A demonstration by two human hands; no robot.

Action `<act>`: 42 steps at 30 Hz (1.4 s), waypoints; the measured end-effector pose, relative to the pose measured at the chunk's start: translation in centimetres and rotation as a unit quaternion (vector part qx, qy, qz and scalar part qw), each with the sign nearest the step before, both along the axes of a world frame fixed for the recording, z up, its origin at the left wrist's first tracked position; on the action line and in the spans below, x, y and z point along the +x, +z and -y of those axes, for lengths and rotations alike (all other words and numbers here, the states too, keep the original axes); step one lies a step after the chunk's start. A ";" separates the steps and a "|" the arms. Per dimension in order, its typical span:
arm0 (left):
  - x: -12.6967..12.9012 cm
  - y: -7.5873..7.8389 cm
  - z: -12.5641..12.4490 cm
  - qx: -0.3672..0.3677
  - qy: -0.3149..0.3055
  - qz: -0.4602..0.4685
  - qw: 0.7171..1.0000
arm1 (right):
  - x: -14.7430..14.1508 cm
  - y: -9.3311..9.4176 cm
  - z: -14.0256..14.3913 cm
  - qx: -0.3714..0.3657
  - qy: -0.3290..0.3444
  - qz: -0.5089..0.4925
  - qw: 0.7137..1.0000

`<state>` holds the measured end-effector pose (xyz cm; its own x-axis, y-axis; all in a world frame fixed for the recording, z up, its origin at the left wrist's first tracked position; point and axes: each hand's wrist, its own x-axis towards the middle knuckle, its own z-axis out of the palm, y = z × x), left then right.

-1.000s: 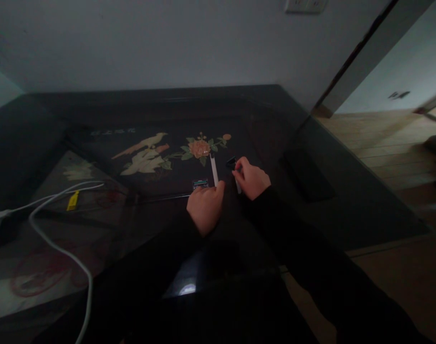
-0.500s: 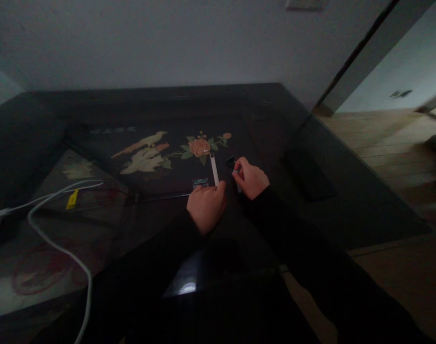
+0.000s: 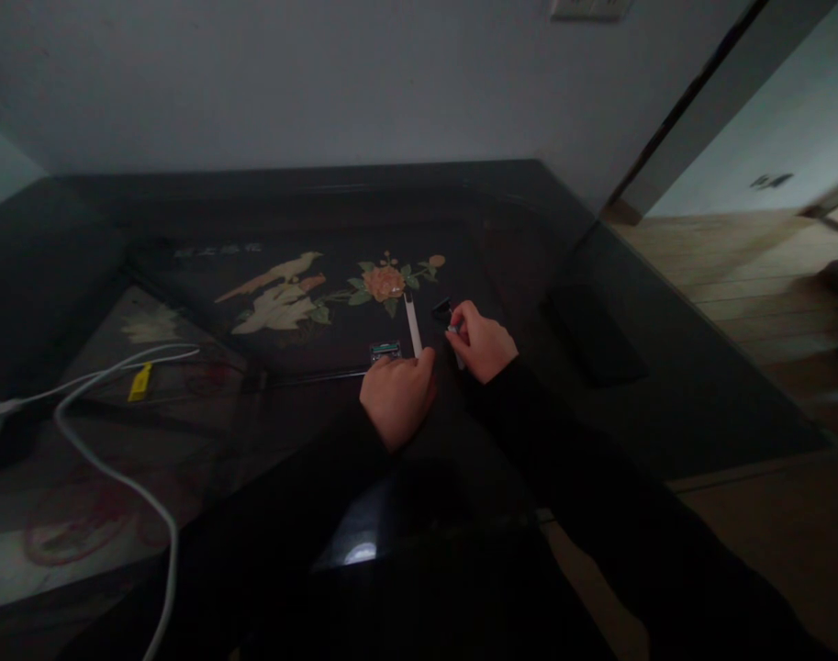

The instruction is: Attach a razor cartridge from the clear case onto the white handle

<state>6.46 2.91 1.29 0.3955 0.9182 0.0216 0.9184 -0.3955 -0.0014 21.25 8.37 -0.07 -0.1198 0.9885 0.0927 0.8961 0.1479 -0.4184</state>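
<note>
White slender stick is lying on the dark glass-topped table, its near end pinned under the left hand, apparently to steady it. That hand is curling loosely; whether it is gripping is unclear. Right hand is clenching around a small dark clip-like piece and a second pale stick. Count: two sticks, one dark piece, one small teal-edged module, one white cable, one yellow tag.
</note>
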 end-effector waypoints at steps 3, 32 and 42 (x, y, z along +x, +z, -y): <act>0.1 0.1 0.0 -0.011 0.010 -0.003 1.000 | 0.1 0.0 0.0 -0.001 0.004 -0.002 1.000; -8.5 -2.4 -2.4 0.054 0.004 0.278 0.959 | -3.3 1.2 1.4 0.108 0.147 -0.052 0.982; -8.6 -2.5 -2.3 0.031 0.016 0.217 0.975 | -5.6 0.1 1.3 0.072 0.169 0.041 0.982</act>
<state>-2.12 5.20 -1.18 0.3082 0.9215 0.2364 0.8491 -0.3785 0.3683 15.60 7.06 0.08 -0.4517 0.8684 0.2045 0.8154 0.4949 -0.3002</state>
